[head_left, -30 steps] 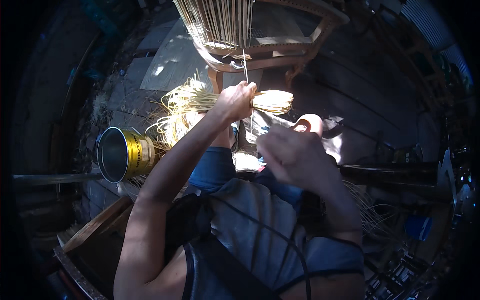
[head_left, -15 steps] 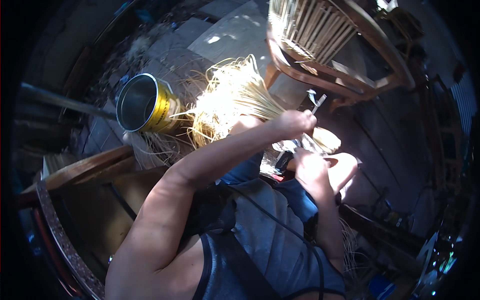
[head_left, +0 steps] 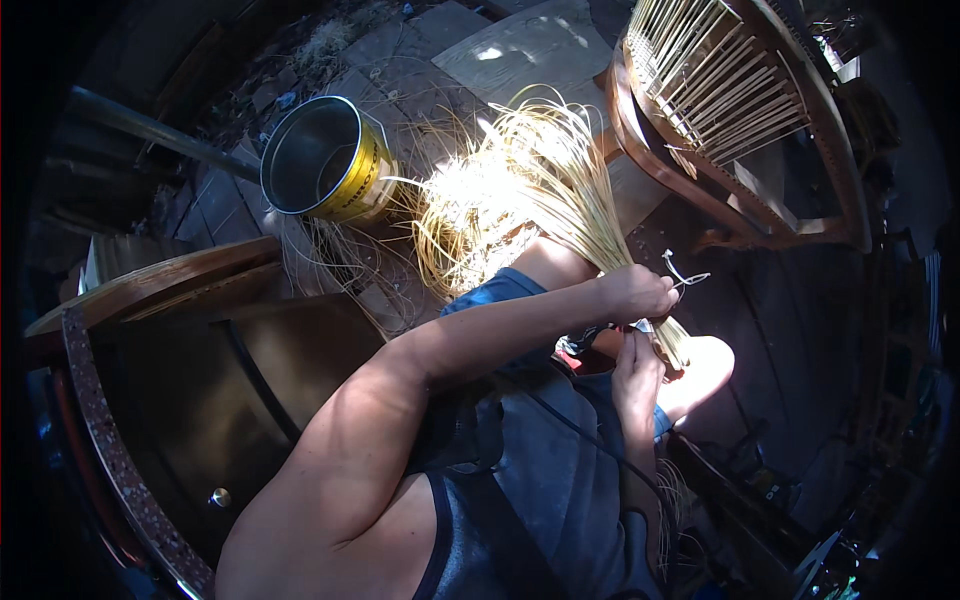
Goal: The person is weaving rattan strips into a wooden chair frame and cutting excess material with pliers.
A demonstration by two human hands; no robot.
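Observation:
A long bundle of pale cane strands lies across my lap, its loose looped end fanned out at the far left and its cut ends by my right knee. My left hand is closed over the bundle near those cut ends. A thin white strip sticks out from its fingers, its free end curled. Just below, my right hand is closed at the bundle's near side, pinching a whitish bit of the strip at its fingertips. The bundle's underside and part of the strip are hidden by my hands.
A yellow metal bucket stands on the littered floor at the left. A wooden chair frame with a cane-strung panel is at the upper right. A wooden furniture piece with a curved edge is close at my left. Loose strands lie around the bucket.
The view has shifted, so bucket and chair sit differently in it. My left hand, earlier raised with the strip pulled up, is now lower against the bundle, and the strip's end has curled.

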